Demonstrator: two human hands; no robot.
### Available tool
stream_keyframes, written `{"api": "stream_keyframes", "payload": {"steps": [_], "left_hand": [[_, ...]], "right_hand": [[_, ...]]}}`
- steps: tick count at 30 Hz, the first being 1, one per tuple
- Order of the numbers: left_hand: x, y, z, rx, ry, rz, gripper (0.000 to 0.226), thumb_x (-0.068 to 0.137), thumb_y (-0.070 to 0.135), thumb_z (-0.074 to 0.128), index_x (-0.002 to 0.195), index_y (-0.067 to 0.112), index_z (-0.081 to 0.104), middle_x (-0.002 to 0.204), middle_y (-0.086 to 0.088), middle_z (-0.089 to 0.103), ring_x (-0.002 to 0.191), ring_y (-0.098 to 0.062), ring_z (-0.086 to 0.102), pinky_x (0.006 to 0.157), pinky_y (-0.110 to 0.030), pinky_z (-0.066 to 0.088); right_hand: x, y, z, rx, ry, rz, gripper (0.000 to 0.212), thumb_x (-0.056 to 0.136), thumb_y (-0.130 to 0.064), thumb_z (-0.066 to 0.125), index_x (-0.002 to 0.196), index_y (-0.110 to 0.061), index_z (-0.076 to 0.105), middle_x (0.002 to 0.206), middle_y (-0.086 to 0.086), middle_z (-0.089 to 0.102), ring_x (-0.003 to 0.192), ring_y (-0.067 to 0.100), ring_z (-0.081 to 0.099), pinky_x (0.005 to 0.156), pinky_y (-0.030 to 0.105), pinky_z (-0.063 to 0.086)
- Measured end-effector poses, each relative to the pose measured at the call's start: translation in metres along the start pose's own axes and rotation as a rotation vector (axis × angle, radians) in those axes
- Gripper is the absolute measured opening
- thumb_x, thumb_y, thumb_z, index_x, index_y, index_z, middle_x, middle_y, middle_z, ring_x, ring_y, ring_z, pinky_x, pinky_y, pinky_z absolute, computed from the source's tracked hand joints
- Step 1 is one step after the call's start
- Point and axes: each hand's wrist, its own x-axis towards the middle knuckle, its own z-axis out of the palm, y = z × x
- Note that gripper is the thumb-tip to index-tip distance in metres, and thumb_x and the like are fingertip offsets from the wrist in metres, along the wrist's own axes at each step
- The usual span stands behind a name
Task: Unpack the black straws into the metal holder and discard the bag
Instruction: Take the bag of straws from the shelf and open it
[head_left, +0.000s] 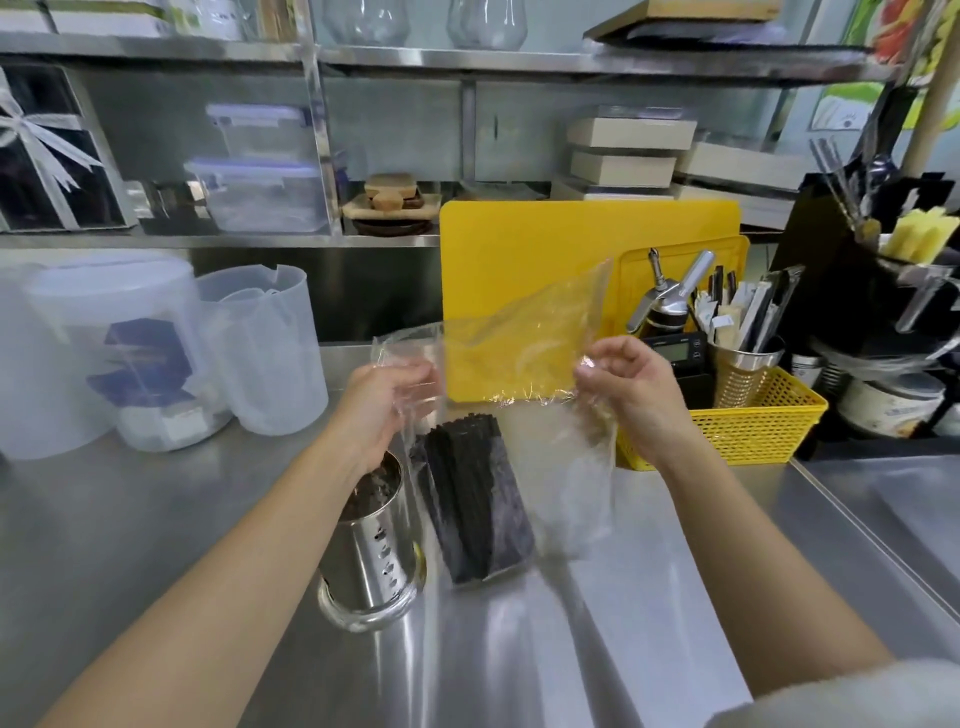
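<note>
**Bag mouth stretched wide, straws loose at the bottom**

Both hands gripped the clear plastic bag (524, 343) by its top edge: the left hand (387, 397) pinched the film at nine o'clock, the right hand (631, 387) pinched it at three o'clock, pulling the mouth apart. The black straws (470, 493) sat bundled in the bag's lower end, which appeared to rest on the steel counter (675, 597). The metal holder (371, 540) stood upright just beside the bundle, at its nine o'clock, under the left forearm, already holding some dark straws.

The risks, as I judged them: the thin film could tear under a hard pull and scatter straws across the counter. The left forearm hung right over the holder, so a careless drop of the elbow might tip it. Pouring with the mouth gaping would likely miss the holder's narrow opening.
</note>
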Motion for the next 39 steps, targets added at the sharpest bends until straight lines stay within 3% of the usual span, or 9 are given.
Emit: {"api": "stream_keyframes", "payload": {"steps": [7,10,14,19,24,30,34,37,39], "left_hand": [[0.006,0.005,-0.005,0.151,0.336,0.070,0.076,0.071,0.005,0.073,0.133,0.017,0.031,0.134,-0.010,0.039,0.119,-0.026,0.045,0.103,-0.041,0.040],[-0.008,0.027,0.005,0.365,0.337,0.458,0.095,0.068,0.018,0.079,0.139,0.022,0.016,0.148,-0.005,0.015,0.135,-0.021,0.025,0.111,-0.036,0.028],[-0.028,0.052,0.040,0.927,0.141,0.891,0.112,0.057,0.041,0.082,0.142,0.014,0.014,0.149,-0.010,0.021,0.131,-0.011,0.017,0.113,-0.040,0.013],[-0.023,0.057,0.073,1.017,-0.003,0.837,0.100,0.066,0.028,0.080,0.143,0.024,0.014,0.100,0.005,0.060,0.098,-0.009,0.056,0.102,-0.029,0.022],[-0.017,0.059,0.076,0.929,-0.075,0.802,0.040,0.079,0.017,0.068,0.116,0.018,0.052,0.068,0.011,0.049,0.074,-0.017,0.056,0.090,-0.048,0.045],[-0.019,0.064,0.074,0.873,-0.019,0.835,0.066,0.080,0.015,0.068,0.133,0.016,0.030,0.079,0.006,0.054,0.076,-0.017,0.058,0.093,-0.050,0.045],[-0.017,0.061,0.073,1.361,0.150,1.018,0.104,0.068,0.009,0.077,0.136,0.038,0.004,0.135,-0.015,0.027,0.100,-0.028,0.050,0.095,-0.047,0.039],[-0.013,0.049,0.079,1.678,0.184,1.291,0.102,0.060,0.023,0.079,0.140,0.034,0.016,0.146,-0.010,0.009,0.128,-0.032,0.020,0.106,-0.050,0.014],[-0.013,0.041,0.083,1.818,0.161,1.408,0.086,0.058,0.035,0.079,0.133,0.032,0.037,0.146,-0.010,0.034,0.134,-0.031,0.026,0.107,-0.051,0.007]], "right_hand": [[-0.002,-0.022,0.006,-0.249,0.077,-0.159,0.042,0.076,0.000,0.069,0.111,-0.019,0.055,0.061,-0.005,0.070,0.055,0.013,0.064,0.056,0.024,0.048],[-0.002,-0.026,0.010,-0.323,0.050,-0.188,0.039,0.076,0.000,0.070,0.107,-0.020,0.056,0.063,-0.006,0.069,0.054,0.012,0.063,0.057,0.024,0.047],[0.000,-0.026,0.016,-0.375,0.004,-0.197,0.037,0.077,-0.001,0.069,0.104,-0.022,0.057,0.063,-0.009,0.069,0.051,0.012,0.062,0.054,0.021,0.047],[-0.002,-0.027,0.022,-0.394,-0.093,-0.199,0.030,0.076,0.001,0.069,0.100,-0.013,0.059,0.061,-0.009,0.068,0.050,0.010,0.059,0.055,0.020,0.050],[-0.011,-0.033,0.007,-0.430,-0.118,-0.108,0.035,0.071,-0.002,0.073,0.100,-0.018,0.061,0.073,-0.003,0.071,0.071,0.012,0.065,0.071,0.023,0.053],[-0.025,-0.028,-0.034,-0.830,-0.213,0.152,0.016,0.075,-0.010,0.072,0.087,-0.018,0.065,0.090,-0.001,0.067,0.086,0.006,0.061,0.077,0.023,0.041],[-0.027,-0.023,-0.041,-0.781,-0.093,0.082,0.008,0.075,-0.005,0.071,0.072,-0.009,0.064,0.076,-0.003,0.062,0.076,0.009,0.055,0.075,0.026,0.040],[-0.025,-0.022,-0.032,-0.751,-0.099,0.034,0.012,0.075,-0.002,0.070,0.070,-0.010,0.063,0.078,0.005,0.063,0.076,0.013,0.057,0.077,0.027,0.043],[-0.024,-0.021,-0.027,-0.791,-0.122,0.012,0.016,0.075,-0.003,0.070,0.067,-0.015,0.062,0.077,0.009,0.061,0.076,0.017,0.055,0.079,0.036,0.044]]}}
